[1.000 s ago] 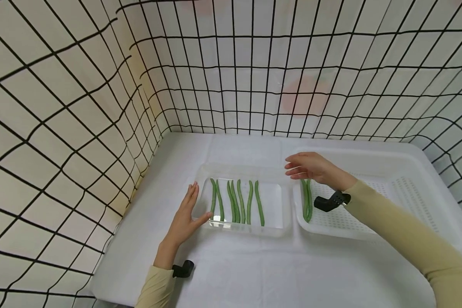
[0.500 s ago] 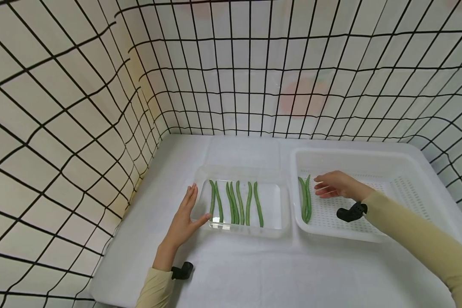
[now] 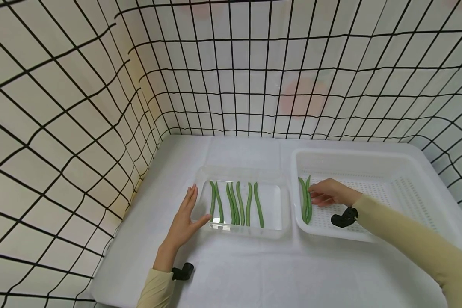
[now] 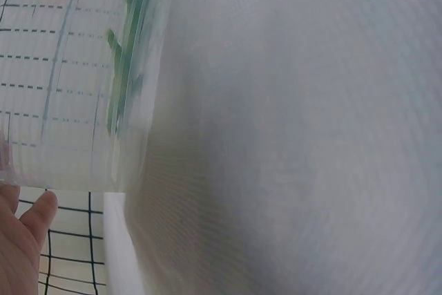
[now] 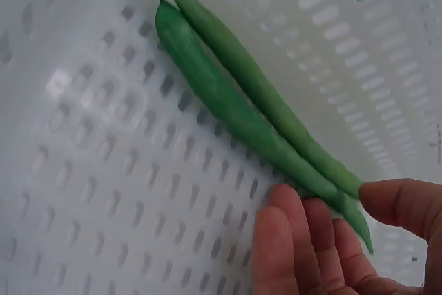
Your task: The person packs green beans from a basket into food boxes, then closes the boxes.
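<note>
In the head view my left hand rests along the left side of a clear plastic container, fingers straight and thumb over its near rim. Several green beans lie side by side in that container. My right hand is inside a white perforated basket, beside two green beans near its left wall. Seen from the right wrist, the two lie close together, one a darker green bean. The thumb tip is right at one bean and the loosely bent fingers are on the other side of the pair.
A white cloth-covered table lies under both containers, which stand side by side with a narrow gap. Black wire mesh rises behind and on the left, and bends round on the right beyond the basket.
My right hand has gone from above the basket's left rim down into the basket, then a little left up to the two beans. My left hand has stayed at the clear container.
</note>
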Demonstrator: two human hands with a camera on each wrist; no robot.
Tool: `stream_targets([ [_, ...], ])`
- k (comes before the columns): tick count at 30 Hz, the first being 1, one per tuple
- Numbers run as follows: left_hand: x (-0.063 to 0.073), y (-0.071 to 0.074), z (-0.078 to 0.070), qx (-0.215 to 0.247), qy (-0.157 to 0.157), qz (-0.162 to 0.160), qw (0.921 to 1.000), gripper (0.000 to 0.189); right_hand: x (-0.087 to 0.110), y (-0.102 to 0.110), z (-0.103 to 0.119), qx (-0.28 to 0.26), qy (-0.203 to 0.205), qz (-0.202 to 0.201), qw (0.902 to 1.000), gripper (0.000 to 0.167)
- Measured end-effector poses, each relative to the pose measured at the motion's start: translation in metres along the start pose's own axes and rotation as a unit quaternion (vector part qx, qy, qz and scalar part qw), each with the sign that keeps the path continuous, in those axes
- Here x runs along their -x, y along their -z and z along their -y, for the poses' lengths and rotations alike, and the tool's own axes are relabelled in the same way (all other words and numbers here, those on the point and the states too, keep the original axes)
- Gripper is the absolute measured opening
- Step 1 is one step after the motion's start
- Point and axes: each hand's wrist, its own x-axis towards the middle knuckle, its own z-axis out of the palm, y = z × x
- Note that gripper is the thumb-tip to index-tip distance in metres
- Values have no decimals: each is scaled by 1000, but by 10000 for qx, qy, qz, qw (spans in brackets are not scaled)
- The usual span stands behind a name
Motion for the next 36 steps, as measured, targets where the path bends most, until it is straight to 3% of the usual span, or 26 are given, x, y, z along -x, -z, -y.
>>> stream_targets([
  [3,0,0,-1,5,-18,-5,10000,94,1,-7,3,159,140,-64,9998,31],
  [9,0,-1,-1,9,-21,-5,10000,94,-4,-17,5,126,-43,-350,9993,21],
  [16,0,-2,-1,-52,-24,17,10000,93,-1,-14,6,-106,7,-324,9994,18],
  [19,0,-2,-1,-66,-43,27,10000,93,4,-7,7,-264,125,-241,9993,23],
  [26,-1,-1,0,-47,-89,-19,9999,92,19,8,12,-655,416,-18,9970,56],
  [36,-1,1,0,68,-56,5,10000,94,38,16,30,-815,660,-44,9945,43],
])
